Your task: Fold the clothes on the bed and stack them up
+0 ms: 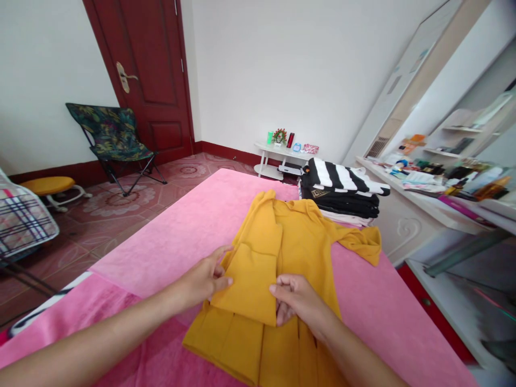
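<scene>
A mustard-yellow dress (306, 247) with a pleated lower part lies spread on the pink bed cover (185, 220). Its left side and sleeve are folded inward over the body, while the other sleeve (358, 242) sticks out to the right. My left hand (213, 277) pinches the left edge of the folded sleeve's wide cuff, thumb on top. On the cuff's right edge, my right hand (292, 298) grips the cloth between thumb and curled fingers. Some fingertips are hidden beneath the fabric.
A stack of folded clothes (342, 193), striped one on top, sits at the bed's far right corner. Beyond it is a small white table (268, 166). A cluttered dresser (427, 193) lines the right side; a folding chair (116, 134) and yellow stool (48, 185) stand left.
</scene>
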### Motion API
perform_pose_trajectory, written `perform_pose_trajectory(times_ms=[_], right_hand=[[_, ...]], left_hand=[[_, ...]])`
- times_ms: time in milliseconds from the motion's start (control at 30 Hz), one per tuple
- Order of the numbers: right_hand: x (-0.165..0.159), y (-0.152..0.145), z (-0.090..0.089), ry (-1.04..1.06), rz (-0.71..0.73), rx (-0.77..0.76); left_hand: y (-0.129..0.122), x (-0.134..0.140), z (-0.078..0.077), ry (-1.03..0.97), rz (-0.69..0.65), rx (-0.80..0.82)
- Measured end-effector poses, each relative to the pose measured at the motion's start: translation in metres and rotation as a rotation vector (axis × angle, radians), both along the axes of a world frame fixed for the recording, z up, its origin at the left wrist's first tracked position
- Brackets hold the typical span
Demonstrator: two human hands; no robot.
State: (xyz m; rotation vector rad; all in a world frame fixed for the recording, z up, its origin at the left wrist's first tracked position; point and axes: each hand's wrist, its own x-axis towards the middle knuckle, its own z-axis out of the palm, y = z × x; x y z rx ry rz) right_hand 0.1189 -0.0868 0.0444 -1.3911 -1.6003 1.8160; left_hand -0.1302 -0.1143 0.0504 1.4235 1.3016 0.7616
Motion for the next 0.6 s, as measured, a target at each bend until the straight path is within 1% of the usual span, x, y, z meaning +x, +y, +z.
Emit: perform_pose_trajectory(times_ms=[33, 67, 133, 200, 233, 267, 333, 400, 433, 500, 533, 567, 600], right_hand=[[0.003, 0.0, 0.003, -0.07, 0.035, 0.047], [0.006, 0.001, 0.006, -0.153, 0.052, 0.142], [0.009, 0.003, 0.011, -0.328, 0.012, 0.451], [0.009, 0.006, 0.013, -0.441, -0.044, 0.762], [0.008, 0.007, 0.012, -0.46, -0.035, 0.861], [0.006, 0.007, 0.01, -0.458, 0.001, 0.911], [0.002, 0.008, 0.003, -0.405, 0.113, 0.901], [0.005, 0.012, -0.005, -0.32, 0.191, 0.812], [0.01, 0.016, -0.008, -0.273, 0.192, 0.747], [0.032, 0.032, -0.011, -0.196, 0.131, 0.612], [0.049, 0.043, -0.01, -0.188, 0.063, 0.575], [0.069, 0.056, -0.008, -0.219, -0.026, 0.581], [0.092, 0.069, -0.005, -0.291, -0.137, 0.626]], left_hand=[[-0.001, -0.002, 0.002, 0.153, 0.009, 0.113], [-0.002, -0.002, 0.006, 0.298, 0.015, 0.241], [-0.002, 0.006, 0.015, 0.496, -0.006, 0.477], [0.002, 0.024, 0.024, 0.559, -0.104, 0.614], [0.006, 0.035, 0.027, 0.56, -0.166, 0.646], [0.012, 0.047, 0.029, 0.556, -0.222, 0.663], [0.031, 0.069, 0.026, 0.571, -0.283, 0.669], [0.058, 0.084, 0.013, 0.638, -0.263, 0.632], [0.072, 0.087, 0.005, 0.686, -0.239, 0.602], [0.096, 0.09, -0.015, 0.792, -0.195, 0.55], [0.105, 0.089, -0.024, 0.837, -0.181, 0.544], [0.111, 0.088, -0.033, 0.87, -0.174, 0.551], [0.115, 0.087, -0.04, 0.892, -0.17, 0.567]])
